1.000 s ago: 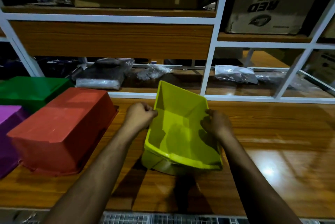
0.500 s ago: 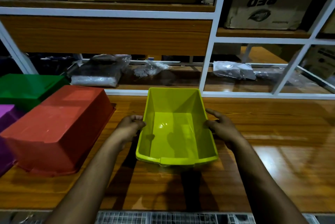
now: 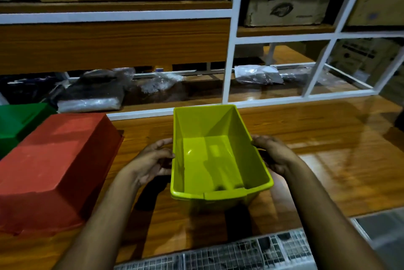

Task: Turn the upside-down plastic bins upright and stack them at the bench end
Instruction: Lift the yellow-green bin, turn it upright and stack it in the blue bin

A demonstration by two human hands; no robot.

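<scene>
Both hands, left hand point(image 3: 153, 160) and right hand point(image 3: 276, 156), grip the long walls of the upright yellow-green bin point(image 3: 215, 156) above the bench point(image 3: 328, 138); keeping it level should ease carrying it to the bench end

The one camera on my head looks forward and down, close over the bench's point(image 3: 328, 138) near edge, toward its back edge.

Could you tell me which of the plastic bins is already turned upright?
The yellow-green bin, held between both hands, opening up; the red bin and green bin lie bottom-up.
</scene>
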